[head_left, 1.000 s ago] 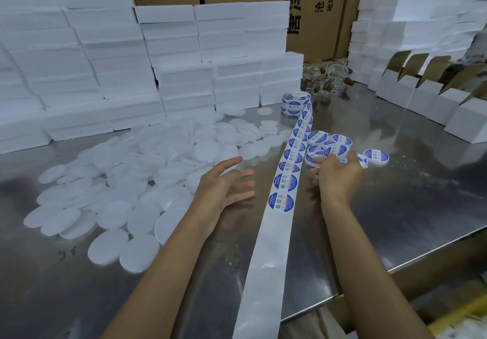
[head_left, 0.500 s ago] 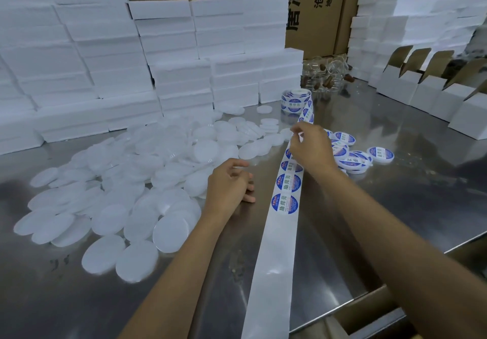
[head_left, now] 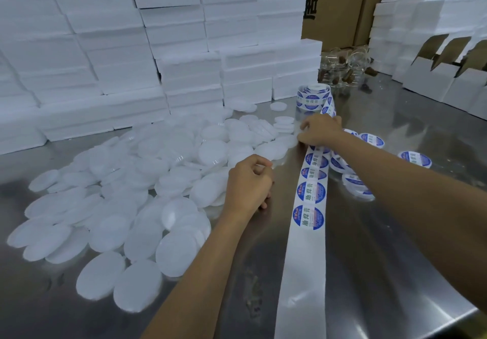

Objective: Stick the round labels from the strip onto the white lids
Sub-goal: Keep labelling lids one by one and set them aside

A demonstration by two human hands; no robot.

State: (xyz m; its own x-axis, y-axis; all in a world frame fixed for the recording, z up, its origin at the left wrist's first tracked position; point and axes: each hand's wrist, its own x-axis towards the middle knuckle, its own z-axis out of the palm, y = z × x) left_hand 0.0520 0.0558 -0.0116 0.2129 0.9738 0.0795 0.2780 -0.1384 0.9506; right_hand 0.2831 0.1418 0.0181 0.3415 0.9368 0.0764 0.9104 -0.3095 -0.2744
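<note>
I am at a steel bench point(head_left: 395, 233), looking down at both my hands. My right hand point(head_left: 320, 130) reaches forward and across to the strip point(head_left: 312, 193), which runs from a roll point(head_left: 313, 96) at the back of the bench toward me. Its fingers are curled over the strip near the upper labels; I judge they are pinching a label's edge, but the contact is hidden under the hand. My left hand point(head_left: 249, 183) rests at the near edge of the pile of lids point(head_left: 147, 180), fingers curled in loosely. Whether it holds a lid I cannot tell.

The lids are white discs spread over the left of the bench, many overlapping. Blue and white round labels point(head_left: 308, 217) lie in a row on the strip, and the stretch nearest me is bare backing. To the right, under and past my forearm, are finished lids point(head_left: 415, 159) with labels on.

Risks, as I judge them: peeling could drag the loose strip sideways and skew it. A lifted label might fold onto itself or stick to my fingers. My forearm could knock the finished lids. Placed off-centre on a lid, the label may crease.
</note>
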